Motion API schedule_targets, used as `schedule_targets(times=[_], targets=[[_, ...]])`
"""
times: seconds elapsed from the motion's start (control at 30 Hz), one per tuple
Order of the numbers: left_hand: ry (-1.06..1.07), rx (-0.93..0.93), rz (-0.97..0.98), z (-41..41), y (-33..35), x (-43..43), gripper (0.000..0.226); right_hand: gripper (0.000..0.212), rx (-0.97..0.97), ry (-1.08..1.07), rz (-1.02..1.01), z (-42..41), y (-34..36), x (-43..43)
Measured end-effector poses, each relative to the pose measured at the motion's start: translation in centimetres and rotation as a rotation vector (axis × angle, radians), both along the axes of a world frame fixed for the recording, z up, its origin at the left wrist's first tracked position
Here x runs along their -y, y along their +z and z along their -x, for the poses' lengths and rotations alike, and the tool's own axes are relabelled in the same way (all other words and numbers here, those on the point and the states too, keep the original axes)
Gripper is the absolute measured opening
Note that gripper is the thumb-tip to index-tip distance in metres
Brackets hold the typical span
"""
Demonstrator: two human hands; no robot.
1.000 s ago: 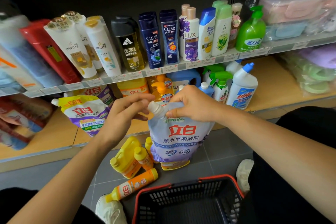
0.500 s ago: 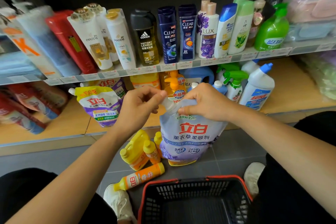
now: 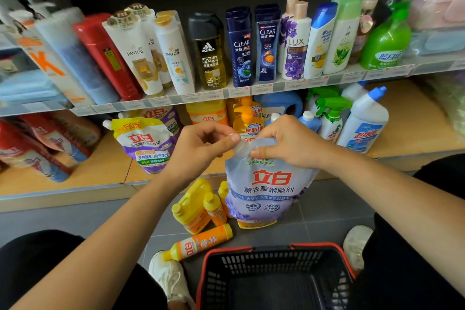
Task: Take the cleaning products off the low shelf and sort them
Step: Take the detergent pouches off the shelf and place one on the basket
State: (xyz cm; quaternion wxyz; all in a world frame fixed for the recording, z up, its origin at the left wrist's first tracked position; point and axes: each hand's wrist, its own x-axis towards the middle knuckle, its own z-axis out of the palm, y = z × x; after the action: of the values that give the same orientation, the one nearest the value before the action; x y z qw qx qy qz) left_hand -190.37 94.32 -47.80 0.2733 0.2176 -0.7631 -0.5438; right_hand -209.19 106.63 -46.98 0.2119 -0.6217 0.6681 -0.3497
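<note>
Your right hand (image 3: pixel 289 143) is curled over the top edge of the soft lavender-blue plastic refill pouch with red lettering (image 3: pixel 266 189), gripping it, while your left hand (image 3: pixel 198 151), at nine o'clock from it, pinches the pouch's white spout cap between thumb and forefinger. The pouch hangs in front of the low wooden shelf (image 3: pixel 75 173), its base down among the products on the grey floor. At seven o'clock from the pouch stand yellow plastic jugs and bottles (image 3: pixel 193 209), and a slim orange bottle with a yellow cap (image 3: pixel 201 243) lies on its side below them, so I judge the unloading to be partly done. Left on the shelf are a yellow-and-purple pouch (image 3: pixel 148 146) at ten o'clock, and a green-trigger spray bottle (image 3: pixel 332 118) and a white bottle with a blue nozzle (image 3: pixel 362 123) at two o'clock. The black mesh basket with a red rim (image 3: pixel 251 249) sits at six o'clock; no product shows in the part in view.
</note>
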Motion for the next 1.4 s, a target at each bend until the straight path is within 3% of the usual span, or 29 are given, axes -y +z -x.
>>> schedule_targets(times=[0.13,0.27,0.37,0.43,0.47,0.53,0.57,0.63,0.7,0.77,0.87,0.93,1.0,1.13,1.27,1.4], targets=[[-0.059,0.042,0.077,-0.4,0.2,0.4,0.017,0.032,-0.017,0.013,-0.024,-0.2,0.0,0.0],[-0.121,0.030,0.039,-0.7,0.3,0.9,0.047,0.031,-0.016,0.017,-0.040,-0.3,0.1,-0.1],[-0.007,0.066,0.077,-0.4,0.3,0.5,0.013,0.039,-0.030,0.023,-0.040,-0.3,0.1,0.0],[-0.010,0.069,0.130,-0.4,0.0,0.6,0.009,0.038,-0.029,0.028,-0.038,-0.2,0.0,0.1],[-0.044,0.058,0.137,-0.5,0.0,0.8,0.010,0.037,-0.028,0.028,-0.040,-0.2,0.0,0.1],[-0.098,0.022,0.144,-0.8,0.1,0.9,0.034,0.033,-0.028,0.023,-0.050,-0.2,0.0,0.1],[-0.093,0.028,0.145,-0.9,0.1,0.9,0.035,0.033,-0.028,0.025,-0.057,-0.3,0.0,0.1],[-0.025,0.075,0.180,-0.7,0.0,0.8,0.012,0.036,-0.030,0.031,-0.071,-0.4,0.0,0.1],[0.026,0.126,0.252,-0.6,-0.3,0.7,0.020,0.036,-0.034,0.035,-0.074,-0.4,-0.1,0.1],[-0.032,0.132,0.289,-0.8,-0.3,0.8,0.009,0.035,-0.035,0.034,-0.075,-0.4,-0.1,0.0],[-0.139,0.112,0.211,-1.1,0.0,0.8,0.040,0.033,-0.034,0.033,-0.086,-0.4,-0.3,0.0],[-0.038,0.149,0.204,-1.0,0.0,0.6,0.027,0.036,-0.033,0.040,-0.089,-0.4,-0.6,0.1],[0.060,0.194,0.298,-0.9,0.0,0.4,0.035,0.037,-0.039,0.043,-0.089,-0.5,-0.8,0.1],[-0.025,0.191,0.366,-1.1,0.1,0.4,0.029,0.026,-0.035,0.048,-0.077,-0.5,-1.0,0.0],[-0.151,0.169,0.444,-1.4,-0.1,1.1,0.019,0.032,-0.038,0.062,-0.077,-0.6,-1.1,-0.1],[-0.058,0.133,0.378,-1.3,-0.4,0.5,0.026,0.032,-0.036,0.061,-0.058,-0.5,-1.0,-0.1]])
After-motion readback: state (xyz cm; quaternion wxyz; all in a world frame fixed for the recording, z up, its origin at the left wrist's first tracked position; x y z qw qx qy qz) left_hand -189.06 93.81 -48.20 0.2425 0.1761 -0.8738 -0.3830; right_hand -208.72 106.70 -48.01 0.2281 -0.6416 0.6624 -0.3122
